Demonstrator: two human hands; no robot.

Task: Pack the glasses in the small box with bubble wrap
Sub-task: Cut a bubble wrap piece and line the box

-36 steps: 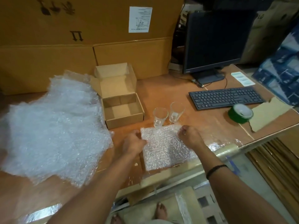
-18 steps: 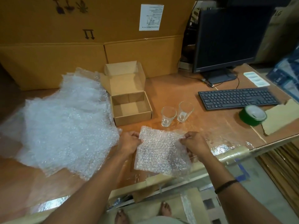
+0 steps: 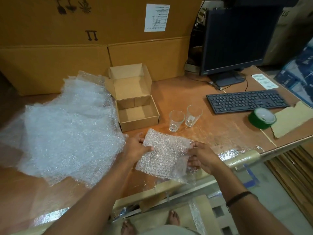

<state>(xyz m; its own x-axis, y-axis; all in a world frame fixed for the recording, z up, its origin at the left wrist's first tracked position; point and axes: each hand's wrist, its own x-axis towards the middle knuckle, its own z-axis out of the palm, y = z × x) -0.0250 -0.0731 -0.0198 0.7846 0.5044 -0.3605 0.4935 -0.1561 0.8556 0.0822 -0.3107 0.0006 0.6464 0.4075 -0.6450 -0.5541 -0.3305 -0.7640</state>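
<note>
Fingers pinch bubble wrap sheet at both side edges.
Lay it flat, then set 1 glass near yr edge & roll snug.

Workstation: my desk has an orange-brown wood top; its front edge is wrapped w/ shiny tape.

Rear: lg cardboard cartons stand along the desk's back edge and fill the bkgd. The upper carton carries a white printed label and black handling symbols.

Rear right: monitor on its stand, screen dark. A black keyboard lies in front of it. A barcode sticker is stuck to the top, right of the stand.

Far right: green tape roll just beside a torn cardboard scrap.

Below desk: grey floor, w/ wood slats at my right.

Light: even, indoor.
</note>
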